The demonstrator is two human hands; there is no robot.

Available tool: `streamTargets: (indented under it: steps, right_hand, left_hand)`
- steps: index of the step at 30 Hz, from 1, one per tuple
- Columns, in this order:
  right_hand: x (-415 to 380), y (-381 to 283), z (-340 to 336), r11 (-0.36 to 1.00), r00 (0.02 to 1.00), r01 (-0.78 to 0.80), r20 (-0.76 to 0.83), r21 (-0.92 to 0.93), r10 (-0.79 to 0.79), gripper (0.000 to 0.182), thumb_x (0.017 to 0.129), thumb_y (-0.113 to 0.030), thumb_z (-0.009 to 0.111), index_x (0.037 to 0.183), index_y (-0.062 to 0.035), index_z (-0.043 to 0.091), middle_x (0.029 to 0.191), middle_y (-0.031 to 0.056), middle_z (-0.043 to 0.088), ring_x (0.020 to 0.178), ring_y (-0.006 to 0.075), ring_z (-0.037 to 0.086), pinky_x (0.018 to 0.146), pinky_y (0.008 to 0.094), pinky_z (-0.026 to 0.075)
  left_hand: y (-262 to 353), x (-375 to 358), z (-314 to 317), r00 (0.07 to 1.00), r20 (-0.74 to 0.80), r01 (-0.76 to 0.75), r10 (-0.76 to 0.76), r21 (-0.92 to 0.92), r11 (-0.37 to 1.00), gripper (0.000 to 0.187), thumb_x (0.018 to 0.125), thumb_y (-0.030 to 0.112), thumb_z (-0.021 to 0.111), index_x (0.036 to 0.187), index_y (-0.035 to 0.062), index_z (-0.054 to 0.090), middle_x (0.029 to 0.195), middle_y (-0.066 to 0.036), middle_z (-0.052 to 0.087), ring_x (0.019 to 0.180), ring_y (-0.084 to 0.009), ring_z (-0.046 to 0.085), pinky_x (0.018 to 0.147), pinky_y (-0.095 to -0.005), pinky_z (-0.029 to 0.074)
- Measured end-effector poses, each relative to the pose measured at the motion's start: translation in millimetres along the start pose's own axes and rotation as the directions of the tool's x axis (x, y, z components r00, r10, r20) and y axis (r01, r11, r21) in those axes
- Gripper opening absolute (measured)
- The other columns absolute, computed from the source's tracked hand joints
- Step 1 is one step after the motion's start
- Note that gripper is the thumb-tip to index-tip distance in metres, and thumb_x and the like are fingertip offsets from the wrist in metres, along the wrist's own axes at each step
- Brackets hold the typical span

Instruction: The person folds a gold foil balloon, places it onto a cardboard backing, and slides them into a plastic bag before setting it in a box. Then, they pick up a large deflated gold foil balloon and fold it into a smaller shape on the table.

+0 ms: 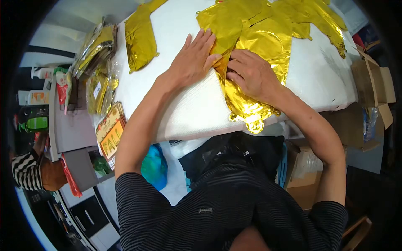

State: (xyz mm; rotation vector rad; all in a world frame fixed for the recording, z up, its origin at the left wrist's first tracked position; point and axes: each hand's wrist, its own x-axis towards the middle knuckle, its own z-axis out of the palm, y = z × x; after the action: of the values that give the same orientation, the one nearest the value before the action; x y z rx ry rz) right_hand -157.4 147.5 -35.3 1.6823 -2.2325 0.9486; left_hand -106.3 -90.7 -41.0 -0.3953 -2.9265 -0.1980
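Flat, uninflated gold foil balloons lie on a white cloth-covered table in front of me. My left hand (193, 58) rests palm down with fingers stretched out, their tips on one gold foil balloon (222, 26) and the thumb at its lower edge. To its right, my right hand (253, 75) has its fingers curled at the folded edge of a wide gold foil balloon (268, 50). The crinkled lower end of that balloon, with a rounded tab, reaches the table's near edge. What lies under the right fingertips is partly hidden.
Another gold foil balloon (140, 39) lies at the left, with more at the upper right. Plastic-wrapped packs (98, 50) and a card marked FALL (111, 136) sit left. A cardboard box (374, 83) stands right. Another person's striped sleeve (26, 169) shows far left.
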Motion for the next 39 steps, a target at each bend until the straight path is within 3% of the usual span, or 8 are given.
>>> streamTargets:
  steps: [3, 11, 15, 22, 25, 26, 29, 39]
  right_hand:
    - [0, 5, -2, 0.999, 1.000, -0.007, 0.014, 0.050, 0.006, 0.021, 0.090, -0.007, 0.067, 0.110, -0.0022, 0.067, 0.118, 0.0141, 0.062, 0.114, 0.0354, 0.059, 0.096, 0.0418, 0.050]
    - [8, -13, -31, 0.999, 0.903, -0.009, 0.429, -0.047, 0.028, 0.027, 0.091, -0.006, 0.064, 0.117, -0.0006, 0.061, 0.128, 0.0179, 0.059, 0.125, 0.0381, 0.054, 0.103, 0.0446, 0.048]
    - [-21, -37, -29, 0.950, 0.930, 0.209, 0.348, -0.234, -0.119, 0.039, 0.081, -0.004, 0.068, 0.120, -0.0036, 0.063, 0.135, 0.0175, 0.056, 0.130, 0.0378, 0.053, 0.109, 0.0457, 0.046]
    - [-46, -77, -56, 0.968, 0.858, 0.253, 0.464, -0.011, -0.219, 0.031, 0.082, -0.004, 0.063, 0.113, -0.0044, 0.068, 0.130, 0.0120, 0.063, 0.122, 0.0299, 0.061, 0.107, 0.0437, 0.050]
    - [-33, -68, -66, 0.999, 0.892, 0.025, 0.451, 0.035, -0.038, 0.032, 0.080, -0.002, 0.064, 0.112, -0.0025, 0.068, 0.120, 0.0112, 0.069, 0.112, 0.0288, 0.067, 0.096, 0.0404, 0.056]
    - [-27, -57, -58, 0.983, 0.965, 0.179, 0.203, -0.031, -0.169, 0.033, 0.079, -0.002, 0.066, 0.112, -0.0029, 0.069, 0.114, 0.0106, 0.072, 0.104, 0.0294, 0.071, 0.087, 0.0381, 0.059]
    - [-2, -47, -50, 0.970, 0.976, 0.194, 0.127, -0.144, -0.177, 0.035, 0.079, -0.002, 0.068, 0.114, -0.0036, 0.069, 0.120, 0.0118, 0.070, 0.109, 0.0300, 0.069, 0.089, 0.0389, 0.058]
    - [-26, -24, -25, 0.944, 0.936, 0.282, 0.264, -0.171, -0.232, 0.039, 0.080, -0.012, 0.072, 0.118, -0.0072, 0.068, 0.131, 0.0088, 0.066, 0.120, 0.0283, 0.064, 0.097, 0.0385, 0.055]
  left_hand:
    - [0, 0, 3, 1.000, -0.004, 0.000, 0.000, 0.019, 1.000, 0.069, 0.108, 0.047, 0.035, 0.155, -0.0037, 0.031, 0.163, -0.022, 0.029, 0.154, -0.0342, 0.021, 0.126, -0.0491, 0.014]
    - [-4, 0, 14, 0.999, -0.032, 0.006, -0.003, 0.101, 0.995, 0.074, 0.108, 0.054, 0.031, 0.155, -0.0019, 0.032, 0.164, -0.019, 0.029, 0.154, -0.0328, 0.021, 0.126, -0.0480, 0.014]
    - [-3, -1, 19, 0.997, -0.075, 0.021, -0.014, 0.092, 0.996, 0.075, 0.107, 0.056, 0.030, 0.155, -0.0016, 0.032, 0.164, -0.019, 0.029, 0.155, -0.0323, 0.021, 0.126, -0.0476, 0.014]
    - [-1, 1, 20, 0.998, -0.043, 0.046, -0.041, 0.122, 0.991, 0.087, 0.102, 0.067, 0.033, 0.157, -0.0003, 0.031, 0.165, -0.017, 0.028, 0.155, -0.0299, 0.020, 0.127, -0.0475, 0.012]
    - [-2, 0, 23, 0.998, -0.046, 0.059, -0.054, 0.130, 0.990, 0.091, 0.100, 0.070, 0.034, 0.157, -0.0002, 0.029, 0.165, -0.017, 0.028, 0.155, -0.0290, 0.019, 0.127, -0.0475, 0.012]
    - [-1, 1, 23, 0.996, -0.057, 0.069, -0.062, 0.127, 0.989, 0.092, 0.100, 0.071, 0.034, 0.158, -0.0002, 0.029, 0.165, -0.017, 0.028, 0.156, -0.0286, 0.019, 0.127, -0.0475, 0.012]
    - [0, 1, 18, 0.998, -0.029, 0.065, -0.062, 0.118, 0.991, 0.093, 0.099, 0.071, 0.035, 0.158, 0.0001, 0.028, 0.165, -0.017, 0.028, 0.156, -0.0278, 0.019, 0.127, -0.0474, 0.011]
    - [3, 1, 21, 0.994, -0.081, 0.083, -0.073, 0.127, 0.988, 0.091, 0.100, 0.070, 0.036, 0.157, -0.0002, 0.030, 0.164, -0.018, 0.029, 0.155, -0.0289, 0.020, 0.127, -0.0467, 0.012]
